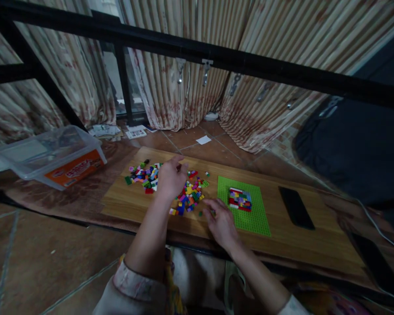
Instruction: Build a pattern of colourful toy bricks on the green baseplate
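Note:
A heap of small multicoloured toy bricks [191, 192] lies spread over a wooden board. Above the middle of this heap is my left hand [171, 176], its fingers apart and no brick visible in them. My right hand [222, 223] rests low between the heap and a green baseplate [261, 214], fingers curled in. A small green toy brick [213, 212] shows between its thumb and fingers, partly hidden. On the baseplate sits a low block of joined bricks [240, 200] in red, white, purple, yellow and other colours.
A dark phone [296, 207] lies on the wooden board [328, 245] right of the baseplate, with another dark flat object [377, 262] beyond it. A clear plastic box [52, 153] with an orange label stands at the left. A black metal bar [249, 63] crosses in front of striped curtains.

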A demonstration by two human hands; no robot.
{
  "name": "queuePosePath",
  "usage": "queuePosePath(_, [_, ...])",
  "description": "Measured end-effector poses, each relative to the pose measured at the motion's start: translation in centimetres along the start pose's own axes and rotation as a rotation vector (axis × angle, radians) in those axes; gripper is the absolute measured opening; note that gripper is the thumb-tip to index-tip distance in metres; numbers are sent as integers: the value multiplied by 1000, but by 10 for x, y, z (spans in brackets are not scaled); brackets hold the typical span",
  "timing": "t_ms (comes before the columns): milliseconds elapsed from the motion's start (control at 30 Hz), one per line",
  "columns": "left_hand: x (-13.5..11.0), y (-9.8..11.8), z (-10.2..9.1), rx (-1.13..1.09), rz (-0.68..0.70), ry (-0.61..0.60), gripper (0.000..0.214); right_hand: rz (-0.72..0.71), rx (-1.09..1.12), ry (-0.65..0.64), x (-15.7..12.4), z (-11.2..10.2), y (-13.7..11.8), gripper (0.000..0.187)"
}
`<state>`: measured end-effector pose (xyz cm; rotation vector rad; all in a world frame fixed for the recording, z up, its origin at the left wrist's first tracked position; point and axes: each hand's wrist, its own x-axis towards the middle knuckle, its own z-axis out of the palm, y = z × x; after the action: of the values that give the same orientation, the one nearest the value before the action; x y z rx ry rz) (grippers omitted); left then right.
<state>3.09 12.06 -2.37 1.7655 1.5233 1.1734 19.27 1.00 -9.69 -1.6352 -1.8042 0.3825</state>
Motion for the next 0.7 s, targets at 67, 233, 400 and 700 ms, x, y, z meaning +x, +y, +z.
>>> queuePosePath(67, [-2,4,-1,43,3,-23,36,-47,-61,-25,14,5,-1,31])
queuePosePath(233, [-1,6,-2,110,-15,-52,36,-175,-238,-201,43,9,-1,48])
queuePosePath(400, [-2,8,0,140,-14,-95,35,-207,-312,-328,58,9,0,42])
queuePosePath(700, [-2,9,1,212,-13,-164,36,47,356,-108,44,9,16,34])
